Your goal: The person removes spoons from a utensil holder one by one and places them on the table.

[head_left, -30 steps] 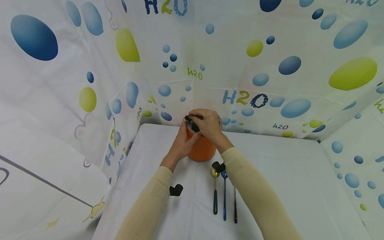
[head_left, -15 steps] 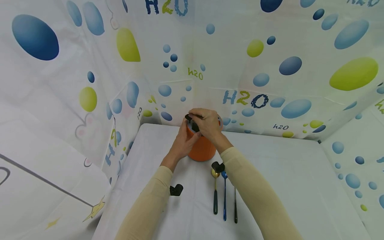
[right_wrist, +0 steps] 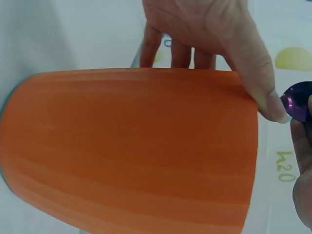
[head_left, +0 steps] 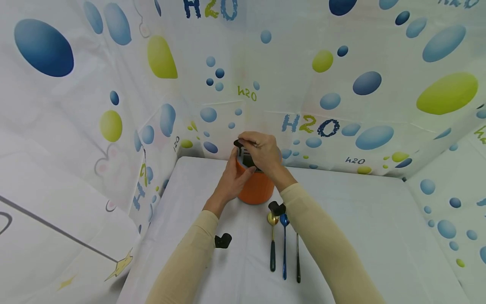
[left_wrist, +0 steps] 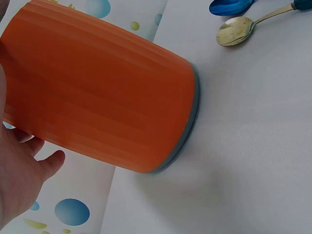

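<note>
An orange cylindrical container with a grey base stands upright near the back of the table. My left hand grips it near the top, with the thumb on the near side of the rim and the fingers round the left side. At its opening my right hand pinches a dark, shiny spoon, whose purplish bowl shows in the right wrist view. The rest of that spoon is hidden by the fingers and the container. Inside the container is a grey insert with dark openings, partly covered by the right hand.
On the white table lie a gold spoon with a dark green handle, a blue spoon and a slim dark-handled utensil, its far end under my right forearm. A patterned sheet hangs close behind the container.
My right hand has risen slightly with the dark spoon, showing more of the container's opening. The left hand and the container have stayed in place.
</note>
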{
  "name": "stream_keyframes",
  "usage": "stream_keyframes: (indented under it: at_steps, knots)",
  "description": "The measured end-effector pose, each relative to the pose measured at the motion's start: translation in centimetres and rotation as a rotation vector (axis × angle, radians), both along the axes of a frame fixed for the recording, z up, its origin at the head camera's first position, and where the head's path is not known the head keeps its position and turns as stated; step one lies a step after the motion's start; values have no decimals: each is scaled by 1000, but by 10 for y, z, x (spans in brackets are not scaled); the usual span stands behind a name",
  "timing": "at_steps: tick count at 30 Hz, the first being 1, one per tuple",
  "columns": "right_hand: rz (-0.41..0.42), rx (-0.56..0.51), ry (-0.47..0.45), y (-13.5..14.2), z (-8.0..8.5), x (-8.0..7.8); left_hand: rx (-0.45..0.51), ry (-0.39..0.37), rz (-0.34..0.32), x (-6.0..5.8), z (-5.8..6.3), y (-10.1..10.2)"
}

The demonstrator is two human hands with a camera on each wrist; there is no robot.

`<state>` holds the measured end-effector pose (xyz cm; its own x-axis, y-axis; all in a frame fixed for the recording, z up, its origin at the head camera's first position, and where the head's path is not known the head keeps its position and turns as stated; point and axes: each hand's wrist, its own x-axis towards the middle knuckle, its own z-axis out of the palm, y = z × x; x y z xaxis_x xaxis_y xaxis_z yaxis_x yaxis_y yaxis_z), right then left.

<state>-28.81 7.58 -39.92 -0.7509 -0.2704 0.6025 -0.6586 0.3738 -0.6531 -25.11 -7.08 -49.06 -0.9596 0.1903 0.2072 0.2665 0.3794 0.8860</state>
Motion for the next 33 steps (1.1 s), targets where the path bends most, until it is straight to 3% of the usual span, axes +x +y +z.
stream_keyframes:
  at_steps: [7,33]
  knots:
    - [-10,33,12,1,2,0,-16,-45,14,1,1,0]
    - [33,35,85,1,10,-2,-12,-45,22,3,1,1]
